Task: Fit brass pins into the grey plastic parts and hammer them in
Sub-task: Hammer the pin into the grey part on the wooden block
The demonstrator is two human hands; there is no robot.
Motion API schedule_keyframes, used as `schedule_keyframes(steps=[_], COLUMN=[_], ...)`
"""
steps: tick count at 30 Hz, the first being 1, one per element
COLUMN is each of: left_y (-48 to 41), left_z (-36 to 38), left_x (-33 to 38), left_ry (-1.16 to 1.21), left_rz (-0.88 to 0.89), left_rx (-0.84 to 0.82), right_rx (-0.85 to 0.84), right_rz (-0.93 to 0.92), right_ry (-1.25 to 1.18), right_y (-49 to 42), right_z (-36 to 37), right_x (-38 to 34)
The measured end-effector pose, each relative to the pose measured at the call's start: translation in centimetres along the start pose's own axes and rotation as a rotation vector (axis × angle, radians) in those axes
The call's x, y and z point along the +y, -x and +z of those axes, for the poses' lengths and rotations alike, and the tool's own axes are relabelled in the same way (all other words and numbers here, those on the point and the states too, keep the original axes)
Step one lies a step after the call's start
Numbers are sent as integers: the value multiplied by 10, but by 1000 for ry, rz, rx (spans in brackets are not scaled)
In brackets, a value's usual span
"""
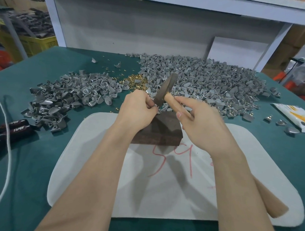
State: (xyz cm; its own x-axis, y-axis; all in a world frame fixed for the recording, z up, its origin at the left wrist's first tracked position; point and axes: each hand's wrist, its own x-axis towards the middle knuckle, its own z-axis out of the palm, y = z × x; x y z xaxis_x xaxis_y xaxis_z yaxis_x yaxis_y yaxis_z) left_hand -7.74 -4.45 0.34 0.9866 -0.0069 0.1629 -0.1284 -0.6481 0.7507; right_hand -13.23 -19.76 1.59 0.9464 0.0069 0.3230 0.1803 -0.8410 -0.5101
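Note:
My left hand (138, 107) pinches a small grey plastic part (156, 107) at the far top edge of a dark wooden block (162, 131). My right hand (198, 121) grips the wooden handle (170, 98) of a hammer close to its dark metal head (164, 89); the head's lower end sits just above the held part. The handle's butt (270, 202) sticks out behind my right forearm. A heap of brass pins (134, 82) lies beyond my left hand. Whether a pin sits in the held part I cannot tell.
A big pile of grey parts (210, 83) spreads at the back right, a smaller one (68, 96) at the left. The block stands on a white mat (96, 182) with red marks on green cloth. Black tool grips (13, 128), a white cable (7, 144) and a packet (294, 119) lie at the sides.

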Motion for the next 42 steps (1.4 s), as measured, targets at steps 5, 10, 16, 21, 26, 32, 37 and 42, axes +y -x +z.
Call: schedule_keyframes(steps=[5,10,16,21,26,32,37,42], left_y=[2,3,2,2,2,0,-2,-3], left_z=[2,3,2,3,3,2,3,3], left_x=[2,4,5,5,3,-2,-4,-4], left_ry=[-20,-25,-22,-19,-26,-7,-4,-13], left_rz=[-4,-11,-16,-25,-12,8,10,11], left_rx=[9,12,2,8,8,-18,-31,-17], right_rx=[-13,-29,6,21,-5,47,59,-59], right_rz=[-11,-13,-45,-52,-28,85,90,100], right_ry=[24,52,82,81,30,-29,-26,17], right_y=[0,0,4,6,5,1,1,0], right_z=[-1,-3,0,0,-2,-11,-14,-15], right_x=[-1,-2,-7,-9,-4,1,1,5])
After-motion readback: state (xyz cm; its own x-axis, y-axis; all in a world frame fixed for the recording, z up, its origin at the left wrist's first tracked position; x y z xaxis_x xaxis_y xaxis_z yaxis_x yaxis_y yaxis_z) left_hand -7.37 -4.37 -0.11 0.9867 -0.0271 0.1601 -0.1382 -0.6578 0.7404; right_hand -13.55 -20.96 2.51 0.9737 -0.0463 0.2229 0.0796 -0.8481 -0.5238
